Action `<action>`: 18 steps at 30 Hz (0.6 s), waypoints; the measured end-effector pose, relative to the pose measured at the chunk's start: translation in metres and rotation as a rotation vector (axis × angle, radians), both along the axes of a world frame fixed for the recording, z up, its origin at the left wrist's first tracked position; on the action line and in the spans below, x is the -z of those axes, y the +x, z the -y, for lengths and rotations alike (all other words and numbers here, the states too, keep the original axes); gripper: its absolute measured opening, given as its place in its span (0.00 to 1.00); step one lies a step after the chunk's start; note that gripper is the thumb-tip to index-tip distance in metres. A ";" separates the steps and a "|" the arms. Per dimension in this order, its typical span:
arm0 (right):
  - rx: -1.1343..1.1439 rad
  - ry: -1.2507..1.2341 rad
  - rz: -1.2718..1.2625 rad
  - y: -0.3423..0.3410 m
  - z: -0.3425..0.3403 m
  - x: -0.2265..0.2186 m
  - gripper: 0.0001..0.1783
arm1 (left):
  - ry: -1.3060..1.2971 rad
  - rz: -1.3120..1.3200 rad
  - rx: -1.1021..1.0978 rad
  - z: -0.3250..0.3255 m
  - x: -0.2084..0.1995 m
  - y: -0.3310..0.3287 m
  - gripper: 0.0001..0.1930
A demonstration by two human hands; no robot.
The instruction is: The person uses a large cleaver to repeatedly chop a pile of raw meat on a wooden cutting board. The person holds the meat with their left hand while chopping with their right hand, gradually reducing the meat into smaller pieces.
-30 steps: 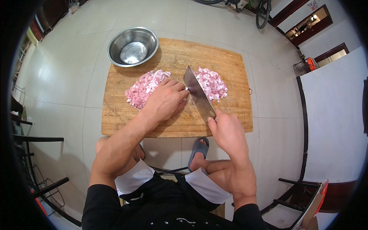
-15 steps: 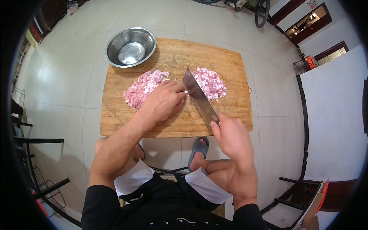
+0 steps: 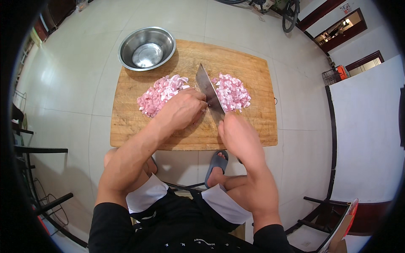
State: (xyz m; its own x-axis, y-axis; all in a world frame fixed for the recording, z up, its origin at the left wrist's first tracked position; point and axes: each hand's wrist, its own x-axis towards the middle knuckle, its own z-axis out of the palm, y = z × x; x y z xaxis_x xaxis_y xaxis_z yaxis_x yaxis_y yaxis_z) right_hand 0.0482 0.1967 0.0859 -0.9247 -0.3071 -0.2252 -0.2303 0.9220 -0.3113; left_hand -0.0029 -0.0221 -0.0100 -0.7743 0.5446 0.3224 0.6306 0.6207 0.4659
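My right hand [image 3: 238, 130] is closed around the handle of a cleaver [image 3: 211, 93], whose broad steel blade slants away to the far left over the wooden board [image 3: 185, 137]. Against the blade's left side, my left hand [image 3: 187, 106] is curled with its fingertips down on meat, mostly hidden under the fingers. Left of that hand lies a heap of diced pink meat [image 3: 157, 98], partly covered by it. Another heap of whiter, fatty diced meat [image 3: 233, 93] sits just right of the blade.
A steel bowl [image 3: 126, 59] stands at the board's far left corner, overhanging its edge. My knees and sandalled feet are close under the near edge. Dark chair frames [image 3: 46, 150] flank the left, with a white panel [image 3: 367, 139] on the right.
My right hand has moved forward and left with the cleaver, whose tip now reaches farther across the board. My left hand has stayed nearly in place, still curled beside the blade.
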 end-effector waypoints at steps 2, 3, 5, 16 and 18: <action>0.033 -0.011 -0.128 -0.021 0.003 0.020 0.14 | 0.034 0.003 0.053 -0.001 -0.003 -0.002 0.12; 0.036 -0.033 -0.200 -0.029 0.002 0.036 0.15 | 0.038 0.001 0.076 0.000 -0.005 -0.002 0.13; 0.118 -0.164 -0.135 -0.043 0.003 0.043 0.16 | 0.046 -0.037 0.076 0.002 -0.002 0.000 0.15; 0.274 -0.453 0.011 -0.045 -0.032 0.034 0.14 | 0.070 -0.022 0.008 0.008 -0.005 0.006 0.17; 0.162 -0.298 -0.093 -0.032 -0.038 0.031 0.16 | 0.055 -0.027 0.029 0.008 -0.004 0.004 0.16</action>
State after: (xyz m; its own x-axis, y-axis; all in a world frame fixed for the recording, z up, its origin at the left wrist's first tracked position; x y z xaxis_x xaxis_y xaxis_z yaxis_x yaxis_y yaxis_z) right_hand 0.0166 0.2349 0.0547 -0.9791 -0.1943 -0.0607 -0.1283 0.8205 -0.5570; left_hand 0.0014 -0.0299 -0.0061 -0.7488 0.5478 0.3731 0.6610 0.5758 0.4812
